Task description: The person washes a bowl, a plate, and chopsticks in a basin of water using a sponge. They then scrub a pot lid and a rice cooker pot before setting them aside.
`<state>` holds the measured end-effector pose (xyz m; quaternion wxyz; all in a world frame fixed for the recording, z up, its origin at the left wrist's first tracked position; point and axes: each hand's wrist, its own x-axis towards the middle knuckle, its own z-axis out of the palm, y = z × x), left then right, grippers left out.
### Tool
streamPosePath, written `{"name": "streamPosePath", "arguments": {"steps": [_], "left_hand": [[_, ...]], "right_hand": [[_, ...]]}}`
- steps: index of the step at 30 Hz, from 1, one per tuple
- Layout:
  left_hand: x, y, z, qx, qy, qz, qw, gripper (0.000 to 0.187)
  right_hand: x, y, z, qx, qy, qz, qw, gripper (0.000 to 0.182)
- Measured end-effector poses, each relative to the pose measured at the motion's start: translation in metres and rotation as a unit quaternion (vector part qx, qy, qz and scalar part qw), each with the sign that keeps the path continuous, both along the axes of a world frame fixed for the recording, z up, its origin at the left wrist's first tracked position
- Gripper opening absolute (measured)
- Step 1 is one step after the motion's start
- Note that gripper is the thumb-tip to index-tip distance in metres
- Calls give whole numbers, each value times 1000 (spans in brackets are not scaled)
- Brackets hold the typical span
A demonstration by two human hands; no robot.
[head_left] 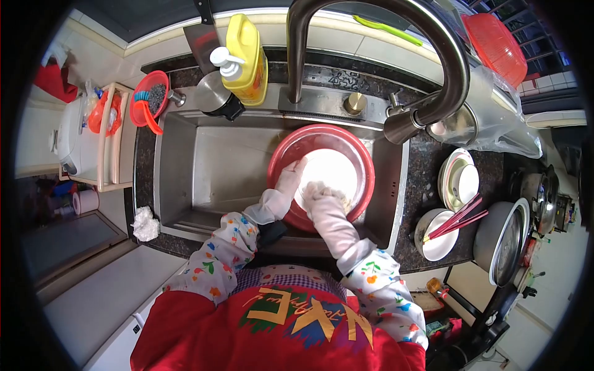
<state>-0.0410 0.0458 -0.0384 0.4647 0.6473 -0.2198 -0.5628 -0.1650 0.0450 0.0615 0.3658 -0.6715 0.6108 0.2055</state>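
Observation:
A red plastic basin (pixel 277 145) stands in the right part of the steel sink, with a round white dish (pixel 334 167) inside it, washed out by glare. My left hand (pixel 289 179), in a pale glove, grips the dish by its left edge. Also gloved, my right hand (pixel 323 201) presses on the lower part of the dish with its fingers curled. Something pale and bunched shows at those fingers, but I cannot make out what it is. Flowered sleeve covers reach up both forearms.
A dark curved faucet (pixel 455 74) arches over the sink (pixel 229 148). Behind stands a yellow pump bottle (pixel 250 68). Stacked bowls (pixel 445 179), a bowl (pixel 440 247) with red chopsticks (pixel 455 219) and a pot (pixel 495 241) are on the right. A white scrunched wad (pixel 145 224) lies left.

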Motion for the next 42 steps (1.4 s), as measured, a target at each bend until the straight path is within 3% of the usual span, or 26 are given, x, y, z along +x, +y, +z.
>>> {"name": "streamPosePath", "arguments": {"steps": [2, 5, 6, 7, 9, 11, 12, 14, 15, 17, 20, 22, 23, 24, 25, 27, 28, 29, 30, 32, 33, 36, 37, 38, 40, 42], "left_hand": [[2, -3, 1, 8, 0, 5, 1000, 37], [2, -4, 0, -16, 45, 17, 999, 37], [3, -5, 0, -18, 44, 17, 999, 37], [4, -7, 0, -6, 23, 17, 1000, 37], [8, -7, -1, 6, 2, 16, 1000, 36], [8, -6, -3, 13, 76, 34, 996, 35], [6, -6, -5, 14, 76, 34, 996, 35], [3, -4, -10, -2, 23, 28, 999, 35], [3, -2, -8, -2, 22, 29, 999, 35], [1, -4, -1, 24, 15, 35, 999, 36], [0, -5, 0, 26, 55, 44, 997, 37], [-1, -6, 9, 34, 45, 39, 998, 38], [-1, -5, 14, 40, 34, 35, 998, 39], [-2, -4, 13, 41, 33, 36, 998, 39], [-1, -5, 12, 47, 16, 29, 998, 40], [0, -8, 14, 50, -2, 21, 999, 41], [-2, -7, 17, 46, 18, 30, 998, 41], [-3, -6, 19, 42, 39, 38, 998, 41], [-4, -6, 15, 43, 40, 37, 998, 41], [-2, -4, 1, 58, 35, 33, 997, 40], [-2, -2, 0, 60, 33, 35, 997, 40], [-4, -1, -3, 18, -17, 31, 999, 45], [-5, -1, -2, 27, 11, 33, 999, 42], [-5, -1, -1, 36, 38, 36, 998, 40], [-4, -2, -13, 38, 29, 21, 999, 39], [-3, 2, -11, 42, 18, 10, 999, 39]], "right_hand": [[-21, 11, -40, -25, -19, 68, 997, 64], [-27, -16, -30, 20, 53, -17, 998, 54], [-35, -14, -46, 19, 53, -17, 998, 54], [-36, -11, -53, 60, 0, -106, 993, 50], [-38, 9, -32, -4, 27, 49, 998, 51], [-33, 21, 0, -84, 29, 212, 973, 52], [-22, 16, 17, -61, 33, 141, 988, 51], [-14, -8, 3, 55, 77, -133, 987, 52], [-42, -2, -53, 13, -33, -70, 997, 60], [-65, 17, -78, -59, -91, -8, 994, 64], [-37, 8, 1, -53, 30, -108, 992, 70], [-29, -2, 36, 50, 74, -132, 987, 74], [-38, -3, -15, 39, 59, -113, 991, 76], [-46, -2, -13, -112, -36, 53, 992, 75], [-48, -4, -14, -21, -44, -48, 998, 72], [-33, 0, 10, 10, 16, -73, 997, 66], [-28, 13, 17, -49, 86, 2, 995, 63], [-53, 24, -22, -77, -15, 200, 977, 62], [-50, 17, -27, -75, -14, 199, 977, 62], [-40, -3, -34, 47, 75, -85, 992, 61], [-53, 0, -30, -40, -25, 11, 999, 61], [-45, 8, -27, -12, 19, 93, 995, 58], [-16, 4, 26, 42, 144, -28, 988, 61], [-52, 28, -19, -26, -1, 201, 979, 62], [-26, -4, 21, 60, 60, 3, 996, 60], [-76, 11, -90, -136, 22, 198, 970, 59]]}}
